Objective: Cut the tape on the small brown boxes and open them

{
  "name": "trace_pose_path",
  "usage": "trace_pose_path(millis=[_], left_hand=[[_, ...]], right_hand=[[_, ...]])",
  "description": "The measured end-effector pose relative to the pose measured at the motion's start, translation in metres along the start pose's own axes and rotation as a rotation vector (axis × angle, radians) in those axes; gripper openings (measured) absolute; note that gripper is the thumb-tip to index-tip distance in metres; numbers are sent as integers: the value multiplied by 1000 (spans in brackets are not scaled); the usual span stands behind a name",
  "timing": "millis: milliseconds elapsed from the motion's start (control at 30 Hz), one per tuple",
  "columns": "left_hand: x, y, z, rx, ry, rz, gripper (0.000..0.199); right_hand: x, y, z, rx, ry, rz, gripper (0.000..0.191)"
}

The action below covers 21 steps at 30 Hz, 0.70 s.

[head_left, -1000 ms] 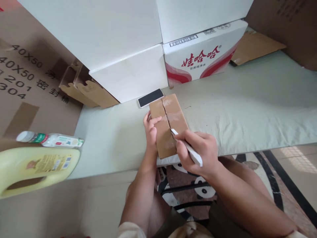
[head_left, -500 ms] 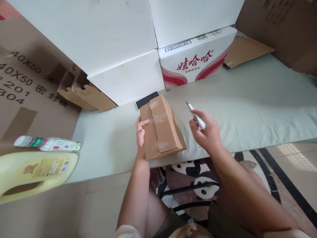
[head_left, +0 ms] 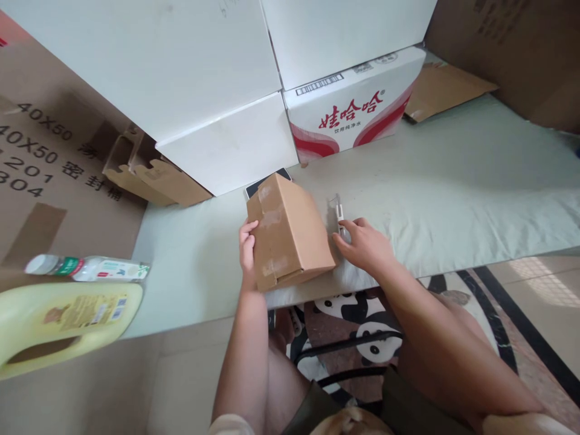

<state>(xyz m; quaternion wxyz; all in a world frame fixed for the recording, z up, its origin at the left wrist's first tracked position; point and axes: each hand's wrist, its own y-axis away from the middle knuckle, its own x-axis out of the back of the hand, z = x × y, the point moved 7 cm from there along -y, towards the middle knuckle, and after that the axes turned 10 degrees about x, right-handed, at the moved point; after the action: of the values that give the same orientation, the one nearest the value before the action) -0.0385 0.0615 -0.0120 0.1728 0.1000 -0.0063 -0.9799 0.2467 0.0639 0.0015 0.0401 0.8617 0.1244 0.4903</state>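
Observation:
A small brown cardboard box (head_left: pixel 304 226) stands tilted near the front edge of the cloth-covered table, with a taped seam on its left face. My left hand (head_left: pixel 247 246) grips that face from the side, its thumb hidden behind the carton. Just right of the box, my right hand (head_left: pixel 367 246) has its fingers closed round a white utility knife (head_left: pixel 339 212). The knife is low over the cloth and points away from me; whether its blade is out is hard to make out. Partly covered by the box lies a dark phone-like slab (head_left: pixel 284 173).
White cartons (head_left: pixel 226 145) and a red-and-white water carton (head_left: pixel 353 115) line the back. To the left are a clear bottle (head_left: pixel 93 267), a yellow jug (head_left: pixel 131 302) and a large brown carton (head_left: pixel 31 223). Flat cardboard (head_left: pixel 446 90) lies at back right.
The box has turned, so its plain right face now shows more and its taped face less. My right hand has moved left and lower with the knife, closer to the box.

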Motion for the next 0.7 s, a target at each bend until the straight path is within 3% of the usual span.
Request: trace_pose_path(millis=[267,700], left_hand=[[2,3,4,23,-44,-15,30],[3,4,4,17,-95,-42,28]], right_hand=[[-2,-2,-23,246,-248,1,35],[-3,-3,-19,281,-270,37,34]])
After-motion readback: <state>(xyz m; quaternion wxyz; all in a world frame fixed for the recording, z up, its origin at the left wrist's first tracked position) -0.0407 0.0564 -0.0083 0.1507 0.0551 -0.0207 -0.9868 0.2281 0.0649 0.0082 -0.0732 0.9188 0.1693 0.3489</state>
